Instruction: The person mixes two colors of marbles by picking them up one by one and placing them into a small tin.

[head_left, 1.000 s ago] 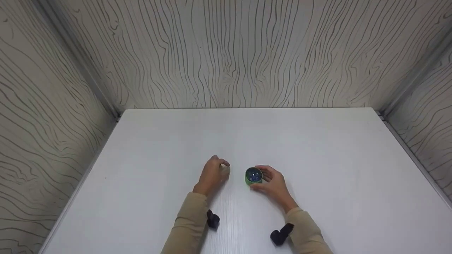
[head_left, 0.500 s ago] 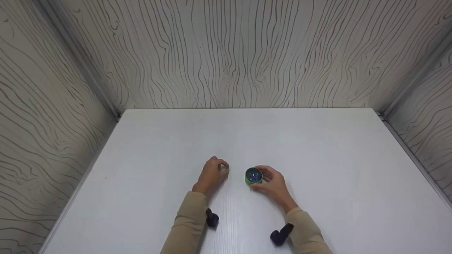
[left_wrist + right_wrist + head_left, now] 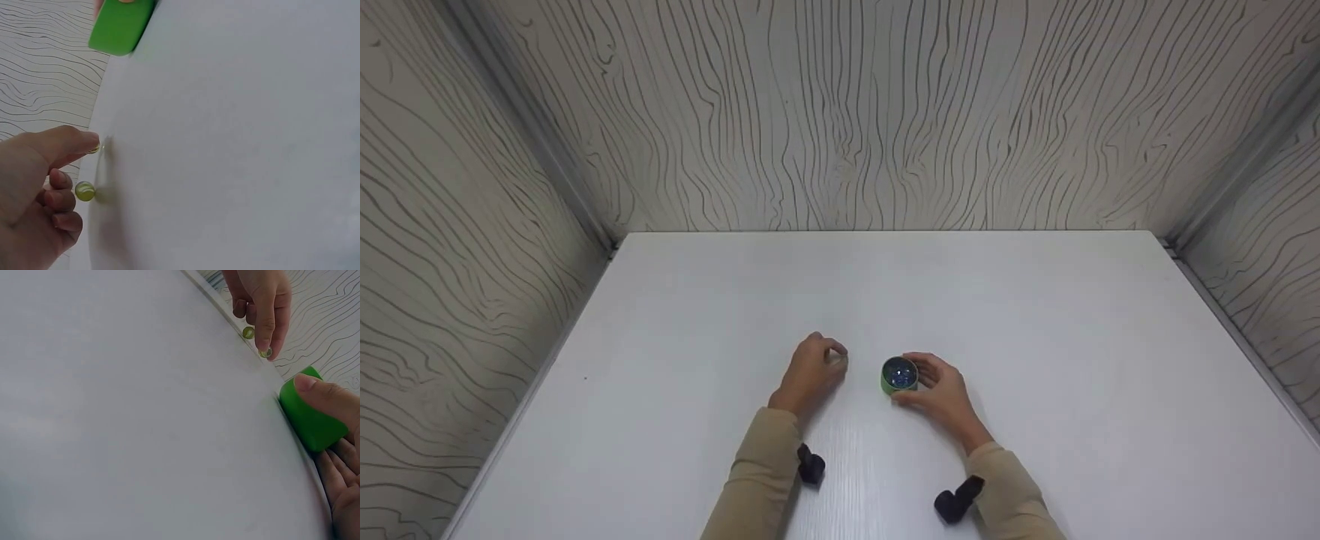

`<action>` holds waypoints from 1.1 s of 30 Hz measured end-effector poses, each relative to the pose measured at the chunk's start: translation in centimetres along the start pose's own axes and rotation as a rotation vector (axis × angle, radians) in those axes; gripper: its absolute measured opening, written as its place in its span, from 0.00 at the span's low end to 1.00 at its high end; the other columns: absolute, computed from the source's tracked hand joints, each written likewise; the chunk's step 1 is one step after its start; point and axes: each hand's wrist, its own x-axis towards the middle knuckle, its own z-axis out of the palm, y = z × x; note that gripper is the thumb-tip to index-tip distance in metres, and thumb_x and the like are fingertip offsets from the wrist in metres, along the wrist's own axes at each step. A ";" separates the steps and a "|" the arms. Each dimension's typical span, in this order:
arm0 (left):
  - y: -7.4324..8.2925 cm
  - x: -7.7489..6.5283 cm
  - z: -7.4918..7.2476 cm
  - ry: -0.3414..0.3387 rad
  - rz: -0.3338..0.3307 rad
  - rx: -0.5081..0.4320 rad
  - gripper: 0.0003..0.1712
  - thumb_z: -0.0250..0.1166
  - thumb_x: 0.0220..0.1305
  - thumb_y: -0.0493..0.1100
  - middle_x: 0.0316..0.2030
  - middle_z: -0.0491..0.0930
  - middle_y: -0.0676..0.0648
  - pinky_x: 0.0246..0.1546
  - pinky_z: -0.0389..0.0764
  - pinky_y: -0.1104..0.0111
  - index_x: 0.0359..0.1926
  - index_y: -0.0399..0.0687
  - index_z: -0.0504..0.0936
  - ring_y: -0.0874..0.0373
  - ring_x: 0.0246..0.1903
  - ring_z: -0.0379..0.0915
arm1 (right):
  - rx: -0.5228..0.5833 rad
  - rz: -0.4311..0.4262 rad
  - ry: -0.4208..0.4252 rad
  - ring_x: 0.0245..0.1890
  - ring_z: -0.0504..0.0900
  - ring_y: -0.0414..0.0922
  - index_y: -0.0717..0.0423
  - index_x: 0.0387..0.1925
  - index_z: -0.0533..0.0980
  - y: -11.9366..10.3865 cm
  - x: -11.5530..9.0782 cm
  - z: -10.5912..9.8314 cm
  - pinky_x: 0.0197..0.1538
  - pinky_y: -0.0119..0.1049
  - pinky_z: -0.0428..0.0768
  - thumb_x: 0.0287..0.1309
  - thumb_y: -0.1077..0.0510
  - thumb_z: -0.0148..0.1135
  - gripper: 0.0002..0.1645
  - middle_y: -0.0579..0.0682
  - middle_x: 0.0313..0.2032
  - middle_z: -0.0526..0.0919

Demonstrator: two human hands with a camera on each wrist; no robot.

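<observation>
My left hand (image 3: 810,371) is low over the white table, left of the cup. Its thumb and forefinger pinch a clear marble (image 3: 93,149), mostly covered by the fingertips in the left wrist view. A second, yellow-green marble (image 3: 85,191) lies on the table by the curled other fingers. My right hand (image 3: 945,391) grips a small green cup (image 3: 310,415) from the right, thumb on the near side and fingers round the far side. The cup stands upright, and shiny dark blue contents (image 3: 900,372) show inside it from above.
The white table (image 3: 697,300) reaches back to a wood-grain patterned wall (image 3: 840,112). Similar panels stand at left and right. Black wrist cameras (image 3: 958,499) stick out from both beige sleeves (image 3: 757,472).
My left thumb and forefinger have shifted slightly at the marble, the hand staying in nearly the same place. The right hand and the cup have not visibly moved.
</observation>
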 end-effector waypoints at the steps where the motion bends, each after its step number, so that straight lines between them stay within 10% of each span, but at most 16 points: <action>1: 0.0 0.0 0.0 0.003 0.007 0.008 0.12 0.61 0.61 0.39 0.33 0.71 0.48 0.44 0.74 0.63 0.44 0.42 0.84 0.58 0.35 0.65 | 0.000 -0.001 0.000 0.61 0.76 0.56 0.61 0.55 0.75 0.0 0.0 0.0 0.64 0.40 0.74 0.34 0.62 0.80 0.41 0.60 0.56 0.80; 33: 2.6 -0.8 0.1 0.013 0.053 0.108 0.11 0.67 0.60 0.40 0.37 0.77 0.46 0.43 0.78 0.65 0.44 0.47 0.85 0.59 0.36 0.69 | 0.011 -0.005 -0.017 0.62 0.76 0.54 0.59 0.55 0.74 0.0 -0.1 -0.2 0.64 0.37 0.74 0.34 0.60 0.80 0.41 0.57 0.56 0.80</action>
